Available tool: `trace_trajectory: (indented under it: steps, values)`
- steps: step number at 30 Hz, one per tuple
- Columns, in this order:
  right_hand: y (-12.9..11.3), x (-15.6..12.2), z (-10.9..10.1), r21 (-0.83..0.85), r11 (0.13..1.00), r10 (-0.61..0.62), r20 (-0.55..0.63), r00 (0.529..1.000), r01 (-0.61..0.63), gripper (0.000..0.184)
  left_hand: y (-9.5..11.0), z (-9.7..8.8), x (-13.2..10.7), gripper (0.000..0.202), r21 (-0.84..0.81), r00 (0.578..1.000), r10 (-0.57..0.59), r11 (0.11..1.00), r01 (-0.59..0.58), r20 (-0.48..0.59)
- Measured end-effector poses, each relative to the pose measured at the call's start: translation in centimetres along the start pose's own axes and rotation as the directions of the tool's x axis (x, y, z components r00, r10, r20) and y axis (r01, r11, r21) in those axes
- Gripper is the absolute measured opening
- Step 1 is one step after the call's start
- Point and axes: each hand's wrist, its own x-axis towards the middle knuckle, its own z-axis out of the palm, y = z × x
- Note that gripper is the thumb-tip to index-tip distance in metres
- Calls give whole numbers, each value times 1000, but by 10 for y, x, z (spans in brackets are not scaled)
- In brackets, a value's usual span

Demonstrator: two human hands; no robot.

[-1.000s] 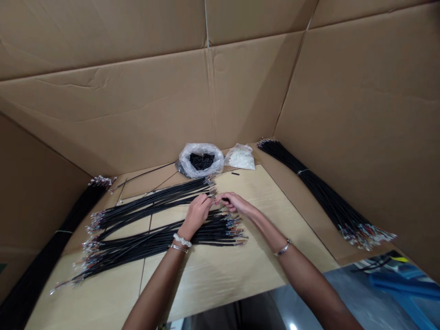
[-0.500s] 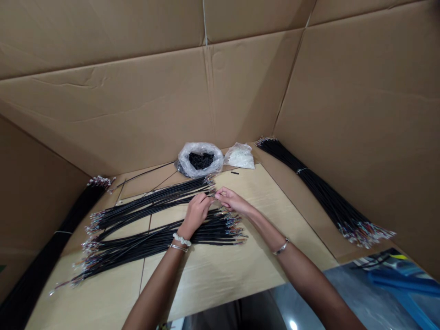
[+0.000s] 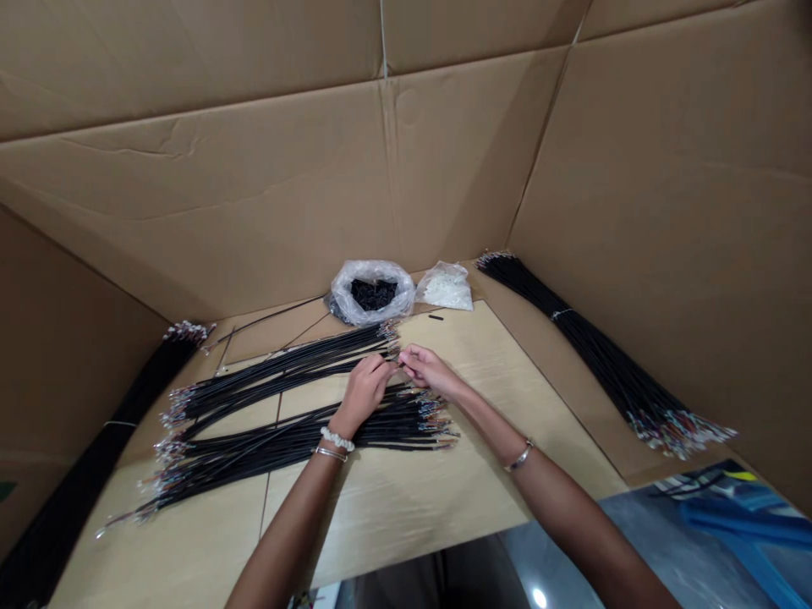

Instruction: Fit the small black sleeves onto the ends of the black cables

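Note:
My left hand (image 3: 366, 387) pinches the end of a black cable close to its thin wires, over the gap between two cable rows. Fingertip to fingertip with it, my right hand (image 3: 425, 369) is closed in a pinch on something too small to make out. Behind my hands lies the upper row of black cables (image 3: 285, 364), its coloured wire ends at both sides. The lower row of black cables (image 3: 279, 452) passes beneath my left wrist, with bare wire ends and small white connectors at the left.
At the back stand an open plastic bag of small black pieces (image 3: 373, 294) and a bag of white pieces (image 3: 447, 288). A short black tube (image 3: 436, 318) lies near them. Tied cable bundles lie at right (image 3: 571, 334) and left (image 3: 117, 423). Cardboard walls (image 3: 285, 178) surround the table.
Both hands keep their pinch at nearly the same spot, with only slight finger movement. The whole view has shifted a little.

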Motion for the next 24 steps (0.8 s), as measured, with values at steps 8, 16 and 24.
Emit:
trace_trajectory:
  steps: [8, 16, 24]
  values:
    - [-7, -5, -2, -272, 943, -193, 24, 981, 192, 40, 3, -7, 1, 36, -77, 990, -37, 996, 48, 134]
    - [-6, -6, -4, -334, 901, -255, 113, 960, 278, 35, 1, -7, 0, 36, -161, 979, -45, 984, 78, 197]
    - [-2, -4, -5, -299, 925, -197, 150, 969, 234, 43, 1, -9, 0, 40, -199, 978, -56, 975, 97, 202]
